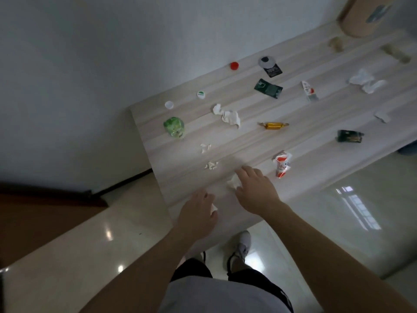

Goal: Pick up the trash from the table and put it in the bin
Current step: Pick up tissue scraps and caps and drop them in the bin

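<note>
A small white crumpled paper scrap is gripped in the curled fingers of the left hand, over the pale wood-grain table. Just to its right, a white crumpled tissue piece is touched by the right hand; whether it is pinched cannot be told. A red-and-white crumpled wrapper lies just beyond the right hand.

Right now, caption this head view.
Left hand pinches a paper scrap; right hand touches a second scrap on the littered table.

Left hand holds a paper scrap; right hand touches another scrap.
</note>
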Demonstrator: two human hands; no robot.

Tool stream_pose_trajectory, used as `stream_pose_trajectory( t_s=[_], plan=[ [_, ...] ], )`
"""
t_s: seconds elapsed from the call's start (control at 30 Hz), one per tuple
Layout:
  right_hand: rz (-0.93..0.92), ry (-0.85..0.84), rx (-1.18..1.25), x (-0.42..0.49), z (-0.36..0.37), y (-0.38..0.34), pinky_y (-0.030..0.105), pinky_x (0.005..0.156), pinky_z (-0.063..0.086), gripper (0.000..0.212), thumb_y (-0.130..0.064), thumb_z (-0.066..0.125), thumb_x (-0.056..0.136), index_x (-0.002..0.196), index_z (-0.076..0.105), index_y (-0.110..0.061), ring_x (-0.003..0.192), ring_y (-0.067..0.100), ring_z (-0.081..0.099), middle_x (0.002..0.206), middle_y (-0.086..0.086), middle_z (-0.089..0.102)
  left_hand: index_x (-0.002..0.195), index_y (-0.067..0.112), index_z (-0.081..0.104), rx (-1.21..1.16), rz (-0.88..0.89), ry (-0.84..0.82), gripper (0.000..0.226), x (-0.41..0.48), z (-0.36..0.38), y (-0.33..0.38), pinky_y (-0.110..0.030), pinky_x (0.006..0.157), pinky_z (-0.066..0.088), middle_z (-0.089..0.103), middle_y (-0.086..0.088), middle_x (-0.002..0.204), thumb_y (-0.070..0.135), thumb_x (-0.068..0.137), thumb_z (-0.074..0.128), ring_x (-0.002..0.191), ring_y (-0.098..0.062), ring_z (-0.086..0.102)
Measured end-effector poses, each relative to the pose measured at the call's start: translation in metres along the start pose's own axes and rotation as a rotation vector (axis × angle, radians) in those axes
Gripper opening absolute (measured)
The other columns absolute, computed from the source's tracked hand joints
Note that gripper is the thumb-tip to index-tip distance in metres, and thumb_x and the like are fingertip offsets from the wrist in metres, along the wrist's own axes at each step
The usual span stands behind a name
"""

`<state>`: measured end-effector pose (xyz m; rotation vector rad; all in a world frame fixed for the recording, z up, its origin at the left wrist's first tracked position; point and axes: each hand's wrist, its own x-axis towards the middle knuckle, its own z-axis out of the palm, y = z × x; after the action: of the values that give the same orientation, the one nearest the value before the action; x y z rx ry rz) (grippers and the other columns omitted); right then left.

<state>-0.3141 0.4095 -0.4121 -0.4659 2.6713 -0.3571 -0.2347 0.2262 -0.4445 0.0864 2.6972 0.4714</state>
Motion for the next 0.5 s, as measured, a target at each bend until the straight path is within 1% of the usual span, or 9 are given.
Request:
stream_pose_trajectory(
  t_s=[0.1,0.2,0.3,0.43,0.5],
  plan=[
    [-0.018,-0.040,0.016,0.011,0.017,-0.006,0.044,0.100,0.043,0.050,-0.027,0.050,0.088,0.136,0.038,-0.019,0.130,0.029,0.039,0.146,0.006,0.038,0.101,0.020,0.049,-0.008,0.033,0.000,0.026,0.001,0.017,-0.014,-0.037,0.063,0.051,0.047,-0.001,0.105,0.039,0.082,0.050,0.097,-0.024,0.050],
    [-0.002,-0.098,0.008,0.017,0.035,-0.011,0.044,0.097,0.046,0.052,-0.026,0.051,0.085,0.135,0.038,-0.019,0.127,0.029,0.040,0.143,0.007,0.038,0.099,0.019,0.050,-0.031,0.075,0.017,0.022,0.005,0.026,-0.024,-0.034,0.057,0.049,0.047,-0.003,0.104,0.033,0.082,0.053,0.094,-0.024,0.050],
    [0.035,-0.126,0.001,0.021,0.050,-0.013,0.043,0.094,0.047,0.047,-0.022,0.052,0.084,0.130,0.044,-0.017,0.121,0.029,0.041,0.138,0.008,0.041,0.101,0.018,0.053,-0.093,0.066,0.009,0.020,0.011,0.025,-0.031,-0.035,0.057,0.046,0.049,-0.004,0.105,0.027,0.084,0.053,0.089,-0.025,0.053],
    [0.075,-0.053,0.028,0.025,0.063,-0.014,0.039,0.081,0.050,0.028,-0.014,0.053,0.086,0.114,0.054,-0.011,0.100,0.028,0.046,0.119,0.012,0.048,0.094,0.017,0.051,-0.167,0.094,-0.025,0.015,0.021,0.021,-0.041,-0.041,0.060,0.049,0.052,-0.006,0.097,0.026,0.081,0.049,0.084,-0.032,0.055],
    [0.109,-0.039,0.073,0.025,0.067,-0.015,0.040,0.076,0.050,0.021,-0.015,0.053,0.088,0.108,0.055,-0.008,0.092,0.029,0.048,0.111,0.014,0.050,0.091,0.016,0.050,-0.207,0.095,-0.036,0.013,0.026,0.020,-0.045,-0.040,0.062,0.047,0.054,-0.006,0.095,0.022,0.080,0.049,0.084,-0.031,0.056]
  ],
)
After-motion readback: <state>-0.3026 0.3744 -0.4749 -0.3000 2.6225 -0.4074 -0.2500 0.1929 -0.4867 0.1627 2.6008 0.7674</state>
